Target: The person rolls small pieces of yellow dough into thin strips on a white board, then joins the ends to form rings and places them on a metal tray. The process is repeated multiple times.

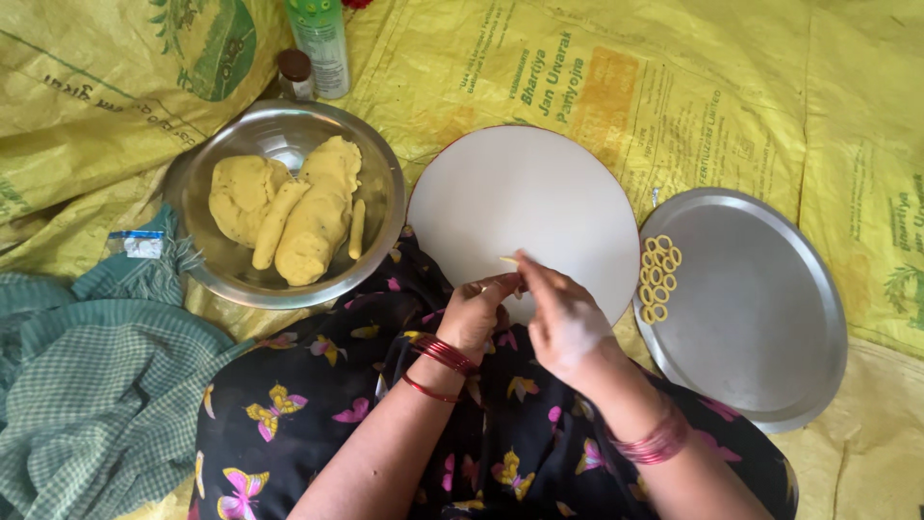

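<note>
Yellow dough is what both of my hands are busy with: a thin strip of dough [508, 260] sits pinched between them, just above the near edge of the round white board [525, 207]. My left hand [476, 318] has its fingers [500, 284] curled in and closed on the strip's near end; my right hand [563, 313] meets it from the other side, fingertips pressed together on the same piece, so neither hand is loose. The strip's free tip pokes out to the left over the board.

To my right, touching the board's rim, lies a flat steel plate [751, 318]. A small cluster of yellow dough rings [658, 277] rests on its left side, packed close in two short rows.

To my left, just beside the board, stands a steel bowl [289, 135] holding big dough lumps [318, 207] and a couple of rolled dough sticks [357, 229]. Behind the bowl I see a green-capped bottle [320, 43] and a small brown-lidded jar [295, 72], close together.

Everything rests on yellow woven sacking [751, 87] spread on the floor. A green checked cloth [87, 385] is bunched at my far left, and a dark butterfly-print garment [318, 385] covers my lap beneath both forearms.
</note>
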